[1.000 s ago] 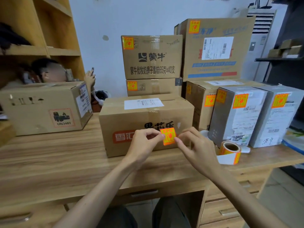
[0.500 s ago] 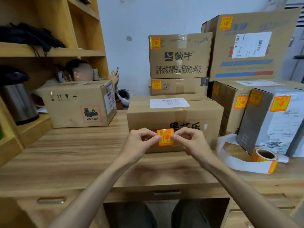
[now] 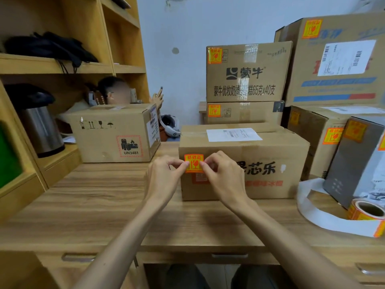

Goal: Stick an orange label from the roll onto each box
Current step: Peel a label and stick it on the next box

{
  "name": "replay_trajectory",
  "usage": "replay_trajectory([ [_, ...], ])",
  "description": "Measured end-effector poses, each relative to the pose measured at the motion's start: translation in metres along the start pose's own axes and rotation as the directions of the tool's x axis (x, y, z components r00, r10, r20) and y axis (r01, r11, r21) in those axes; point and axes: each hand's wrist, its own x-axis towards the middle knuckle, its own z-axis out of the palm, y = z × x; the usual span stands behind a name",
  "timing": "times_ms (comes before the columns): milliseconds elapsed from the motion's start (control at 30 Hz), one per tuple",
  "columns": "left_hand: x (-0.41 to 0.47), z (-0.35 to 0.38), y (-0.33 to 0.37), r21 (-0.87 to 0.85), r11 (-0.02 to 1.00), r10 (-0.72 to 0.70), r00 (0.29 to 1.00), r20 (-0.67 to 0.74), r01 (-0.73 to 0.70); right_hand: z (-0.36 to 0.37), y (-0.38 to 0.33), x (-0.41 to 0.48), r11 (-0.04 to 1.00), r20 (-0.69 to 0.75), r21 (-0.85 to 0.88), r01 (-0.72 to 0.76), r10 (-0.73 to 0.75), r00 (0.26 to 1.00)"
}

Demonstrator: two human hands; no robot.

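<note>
Wooden bench (image 3: pixel 100 205). Left hand (image 3: pixel 164 180): thumb and forefinger pinch the left edge of a square orange paper label (image 3: pixel 194 163), at the upper left corner of the front of a brown cardboard box (image 3: pixel 270 151), mid-bench. Right hand (image 3: pixel 226 178): fingertips pinch the label's right edge. Roll of orange labels (image 3: pixel 365 211): near the bench's right edge.

The scene is softly, evenly lit. Glare is thrown off the tape (image 3: pixel 251 50) on the Mengniu carton (image 3: pixel 248 80). Faint shadows are cast on the desk (image 3: pixel 93 197) beside the forearms (image 3: pixel 133 217). The grey box (image 3: pixel 352 163) at right is blurred.
</note>
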Motion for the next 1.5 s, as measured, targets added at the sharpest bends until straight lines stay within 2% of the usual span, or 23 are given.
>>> replay_trajectory([
  [167, 0.006, 0.001, 0.003, 0.112, 0.993, 0.030, 0.999, -0.043, -0.025, 0.008, -0.004, 0.005, 0.998, -0.041, -0.061, -0.002, -0.001, 0.999],
  [633, 0.011, 0.004, 0.000, 0.203, 0.977, 0.077, 0.996, -0.046, -0.067, 0.021, -0.007, 0.010, 0.984, -0.075, -0.178, -0.020, 0.007, 0.997],
  [967, 0.016, 0.001, -0.006, 0.428, 0.881, 0.209, 0.978, 0.028, -0.200, 0.018, -0.004, 0.014, 0.916, -0.114, -0.377, 0.138, -0.194, 0.974],
  [1067, 0.023, -0.008, -0.011, 0.335, 0.919, 0.220, 0.976, 0.007, -0.209, 0.008, 0.005, 0.019, 0.869, -0.184, -0.422, 0.259, -0.362, 0.914],
  [1133, 0.032, -0.016, -0.016, 0.218, 0.952, 0.206, 0.976, 0.069, -0.216, -0.001, 0.011, 0.029, 0.853, -0.173, -0.420, 0.310, -0.410, 0.895],
  [1233, 0.048, -0.023, -0.020, 0.033, 0.981, 0.176, 0.941, 0.288, -0.194, -0.009, 0.016, 0.047, 0.870, -0.012, -0.382, 0.311, -0.342, 0.940],
  [1300, 0.056, -0.023, -0.021, 0.008, 0.981, 0.179, 0.917, 0.357, -0.195, -0.012, 0.019, 0.056, 0.897, 0.134, -0.321, 0.305, -0.276, 0.952],
  [1400, 0.060, -0.020, -0.023, 0.001, 0.976, 0.203, 0.910, 0.362, -0.218, -0.011, 0.024, 0.061, 0.919, 0.237, -0.260, 0.298, -0.239, 0.942],
  [1500, 0.060, -0.017, -0.026, -0.081, 0.978, 0.210, 0.920, 0.332, -0.194, -0.006, 0.026, 0.059, 0.924, 0.187, -0.257, 0.284, -0.241, 0.952],
])
